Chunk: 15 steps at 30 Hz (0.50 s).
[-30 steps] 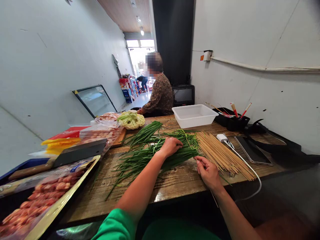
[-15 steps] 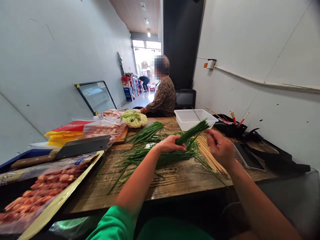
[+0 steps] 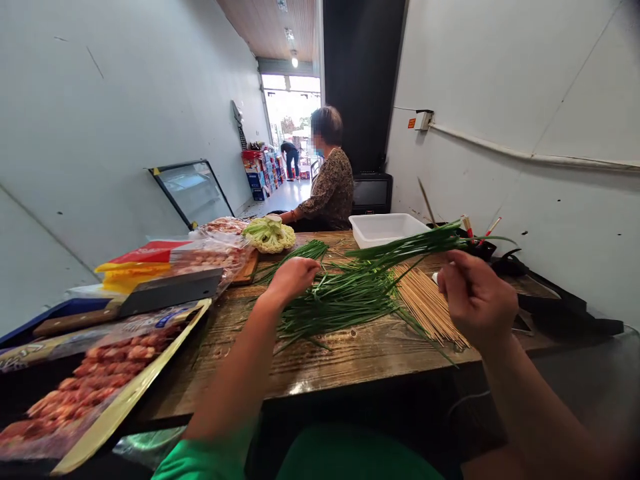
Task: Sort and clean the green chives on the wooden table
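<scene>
My left hand (image 3: pixel 293 277) is closed on the root ends of a small bunch of green chives (image 3: pixel 400 248), which slants up to the right above the wooden table (image 3: pixel 340 357). My right hand (image 3: pixel 475 300) is closed in a pinch on a thin bamboo skewer (image 3: pixel 426 199) whose tip points up past the chive tips. More chives (image 3: pixel 340 303) lie loose on the table under both hands. Between my hands, a pile of bamboo skewers (image 3: pixel 425 303) lies on the wood.
A white tub (image 3: pixel 385 229) and a cauliflower (image 3: pixel 270 235) sit further back. At left are a cleaver (image 3: pixel 165 293) and a tray of wrapped meat (image 3: pixel 75 393). A black holder with chopsticks (image 3: pixel 480 248) stands at right. A person (image 3: pixel 327 183) sits at the far end.
My right hand took a skewer from the pile and rose to the right. My left hand gripped a bunch of chives, lifted it and drew back left.
</scene>
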Available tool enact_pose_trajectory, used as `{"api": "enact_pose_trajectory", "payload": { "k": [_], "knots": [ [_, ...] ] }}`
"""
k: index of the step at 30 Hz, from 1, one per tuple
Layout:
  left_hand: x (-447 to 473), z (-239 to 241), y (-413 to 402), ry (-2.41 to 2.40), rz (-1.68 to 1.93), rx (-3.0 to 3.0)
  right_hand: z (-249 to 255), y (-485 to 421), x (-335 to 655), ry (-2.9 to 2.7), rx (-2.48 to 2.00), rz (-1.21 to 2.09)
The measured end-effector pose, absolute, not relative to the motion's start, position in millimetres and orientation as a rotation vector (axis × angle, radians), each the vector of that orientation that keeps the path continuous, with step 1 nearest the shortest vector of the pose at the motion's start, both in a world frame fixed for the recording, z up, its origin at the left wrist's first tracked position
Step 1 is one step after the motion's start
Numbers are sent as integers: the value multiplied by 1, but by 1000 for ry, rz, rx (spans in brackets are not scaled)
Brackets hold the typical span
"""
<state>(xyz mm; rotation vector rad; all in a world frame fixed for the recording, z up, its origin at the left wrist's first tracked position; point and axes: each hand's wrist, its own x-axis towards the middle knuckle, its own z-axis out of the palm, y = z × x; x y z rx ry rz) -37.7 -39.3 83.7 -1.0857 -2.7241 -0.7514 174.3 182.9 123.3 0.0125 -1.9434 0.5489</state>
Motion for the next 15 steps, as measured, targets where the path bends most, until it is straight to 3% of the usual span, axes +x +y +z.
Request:
{"api": "enact_pose_trajectory", "payload": {
  "k": [4,7,12,15],
  "knots": [
    [-33,88,-48,-2545,-1145,-1028,102,164,181,-2042,21,856],
    [-31,84,-42,-2569,-1160,-1061,62,165,180,-2156,-23,1069],
    [-17,65,1,-2607,-1204,-1336,-20,190,180,-2311,-275,780],
    [-4,51,37,-2587,-1384,-1453,-38,198,184,-2289,-308,785]
  ]
}}
